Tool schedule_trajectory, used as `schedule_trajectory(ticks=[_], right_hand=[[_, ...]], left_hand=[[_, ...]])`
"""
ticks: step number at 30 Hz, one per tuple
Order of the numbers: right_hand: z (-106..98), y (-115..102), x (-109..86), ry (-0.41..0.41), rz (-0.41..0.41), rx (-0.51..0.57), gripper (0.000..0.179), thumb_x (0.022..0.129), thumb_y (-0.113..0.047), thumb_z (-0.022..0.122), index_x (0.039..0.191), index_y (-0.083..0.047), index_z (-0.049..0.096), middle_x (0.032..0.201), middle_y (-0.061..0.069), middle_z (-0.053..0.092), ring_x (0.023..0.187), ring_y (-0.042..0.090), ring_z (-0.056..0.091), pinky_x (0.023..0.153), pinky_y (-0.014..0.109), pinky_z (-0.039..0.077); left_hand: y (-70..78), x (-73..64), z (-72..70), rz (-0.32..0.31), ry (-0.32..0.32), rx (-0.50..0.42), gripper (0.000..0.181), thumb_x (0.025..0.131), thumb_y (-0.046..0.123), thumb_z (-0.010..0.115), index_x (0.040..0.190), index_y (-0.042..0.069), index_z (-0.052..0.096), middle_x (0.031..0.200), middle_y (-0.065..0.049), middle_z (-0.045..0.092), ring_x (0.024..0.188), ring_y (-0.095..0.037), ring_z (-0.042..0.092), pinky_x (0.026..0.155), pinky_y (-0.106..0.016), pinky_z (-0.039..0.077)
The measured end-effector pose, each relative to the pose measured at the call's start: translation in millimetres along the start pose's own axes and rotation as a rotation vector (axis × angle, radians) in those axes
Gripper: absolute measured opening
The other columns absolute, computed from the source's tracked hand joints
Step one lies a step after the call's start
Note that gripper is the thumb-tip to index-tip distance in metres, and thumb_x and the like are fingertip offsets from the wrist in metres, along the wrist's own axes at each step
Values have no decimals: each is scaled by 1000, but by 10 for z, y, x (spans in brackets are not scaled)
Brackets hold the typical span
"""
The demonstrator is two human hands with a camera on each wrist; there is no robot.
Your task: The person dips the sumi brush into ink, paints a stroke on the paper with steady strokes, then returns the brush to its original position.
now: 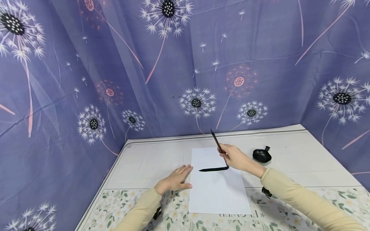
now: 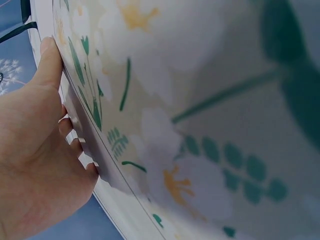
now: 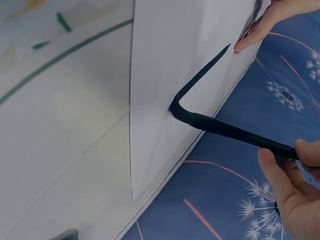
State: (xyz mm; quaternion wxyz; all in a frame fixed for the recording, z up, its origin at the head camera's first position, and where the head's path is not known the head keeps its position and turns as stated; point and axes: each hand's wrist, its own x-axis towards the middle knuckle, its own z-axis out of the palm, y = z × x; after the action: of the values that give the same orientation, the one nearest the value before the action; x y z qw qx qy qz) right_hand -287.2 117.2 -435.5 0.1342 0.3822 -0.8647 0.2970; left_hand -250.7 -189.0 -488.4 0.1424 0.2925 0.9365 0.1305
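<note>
A white sheet of paper (image 1: 216, 195) lies on the table, carrying one black, nearly level stroke (image 1: 212, 169). My right hand (image 1: 235, 157) pinches a dark writing brush (image 3: 232, 131) between thumb and fingers, its shaft leaning up and to the left. In the right wrist view the bent brush tip touches the paper at the stroke's right end. Flat at the sheet's left edge, my left hand (image 1: 174, 179) rests with fingers spread. Seen from its wrist, the left hand (image 2: 47, 135) lies along the table surface, its fingertips partly hidden.
A small black dish (image 1: 262, 155) with a short handle stands right of the paper. The table cover (image 1: 156, 154) is white behind and floral in front. A purple dandelion-print curtain (image 1: 173, 64) hangs behind and to both sides. A black object (image 1: 266, 192) shows beside the right sleeve.
</note>
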Motion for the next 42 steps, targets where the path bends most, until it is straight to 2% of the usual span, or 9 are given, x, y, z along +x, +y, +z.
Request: schedule_trajectory(ticks=[5,12,18,22,25,28,33,42], right_hand=[[-35,-8,-13,16,-17,-17,17,89,8,60,92,-8,56,77,1,58,68,7,53,55,21,47],[-121,-1,-14,-5,-3,-48,15,90,6,58,95,-8,57,77,0,55,64,6,45,53,19,42],[-224,30,-37,84,-26,-67,15,89,7,60,94,-7,58,80,2,59,66,7,52,54,20,47],[-309,50,-64,123,14,-18,16,90,6,59,94,-9,58,82,3,61,69,12,59,58,23,53],[-364,69,-84,146,62,40,15,92,6,58,96,-8,57,85,5,63,79,20,67,66,28,59],[-400,97,-104,180,102,86,14,92,5,58,98,-8,57,89,7,64,88,27,69,72,32,61],[-402,160,-158,238,109,129,13,92,5,60,98,-6,58,88,8,64,86,25,67,72,30,61],[-371,225,-249,284,123,118,9,94,0,59,99,-7,58,91,10,66,87,25,66,70,33,60]], left_hand=[[6,-6,-6,12,-2,1,79,95,42,57,154,5,19,161,-17,17,148,-39,16,120,-54,18],[9,-2,-31,15,-5,8,80,96,41,57,154,3,18,161,-19,16,148,-41,16,120,-55,17],[4,15,-29,0,-11,12,80,95,43,57,155,6,18,162,-16,15,149,-38,15,120,-54,17],[-16,26,-11,-1,-10,20,81,95,44,57,154,6,18,162,-16,16,149,-38,15,120,-54,17],[-18,25,-9,1,-8,19,81,95,44,57,154,6,18,162,-16,16,149,-38,16,120,-54,18],[-10,18,-18,2,-10,10,81,95,43,58,154,5,18,162,-16,16,149,-38,15,120,-55,18],[-7,11,-27,3,-12,2,80,95,43,57,154,6,18,161,-17,16,149,-39,15,120,-55,17],[1,0,-12,17,-14,4,80,96,43,56,154,4,18,161,-19,16,148,-40,16,119,-56,18]])
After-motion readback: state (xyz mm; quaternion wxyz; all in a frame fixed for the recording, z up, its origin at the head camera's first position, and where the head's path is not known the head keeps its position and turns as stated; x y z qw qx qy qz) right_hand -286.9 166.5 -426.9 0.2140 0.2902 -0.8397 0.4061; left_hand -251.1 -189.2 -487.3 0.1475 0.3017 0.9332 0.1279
